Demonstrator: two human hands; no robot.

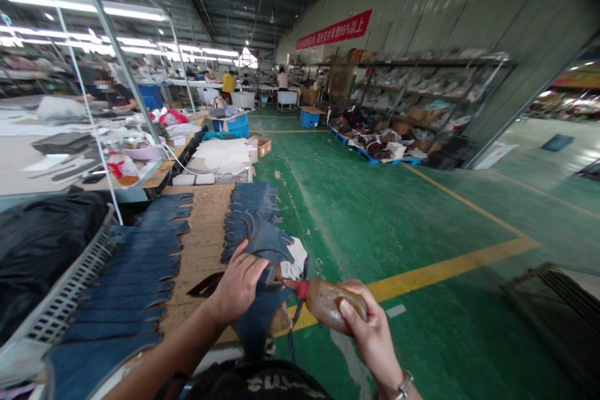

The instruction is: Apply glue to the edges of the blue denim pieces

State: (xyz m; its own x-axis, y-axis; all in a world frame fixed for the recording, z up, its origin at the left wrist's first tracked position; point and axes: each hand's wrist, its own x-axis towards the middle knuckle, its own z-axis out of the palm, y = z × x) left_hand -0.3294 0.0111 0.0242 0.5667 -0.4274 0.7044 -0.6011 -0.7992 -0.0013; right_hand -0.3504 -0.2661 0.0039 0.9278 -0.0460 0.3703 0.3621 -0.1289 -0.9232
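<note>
We gripped the amber bottle (330, 305) in our right hand (374, 332), apparently leaving its red nozzle (300, 289) free beside the blue piece (262, 314); our left hand (240, 284) was there, hold indeterminable; overlapped panels (129, 290) lined the board (202, 219), presumably for easy reach

A cloudy amber bottle (330, 305) is tilting nearly onto its side above the near right edge of the desk (204, 215), its red nozzle (302, 289) pointing left towards the blue pieces; I'm not managing to see whether it's touching. The flat blue pieces (126, 272) are overlapping in two rows, brown desk showing between.
</note>
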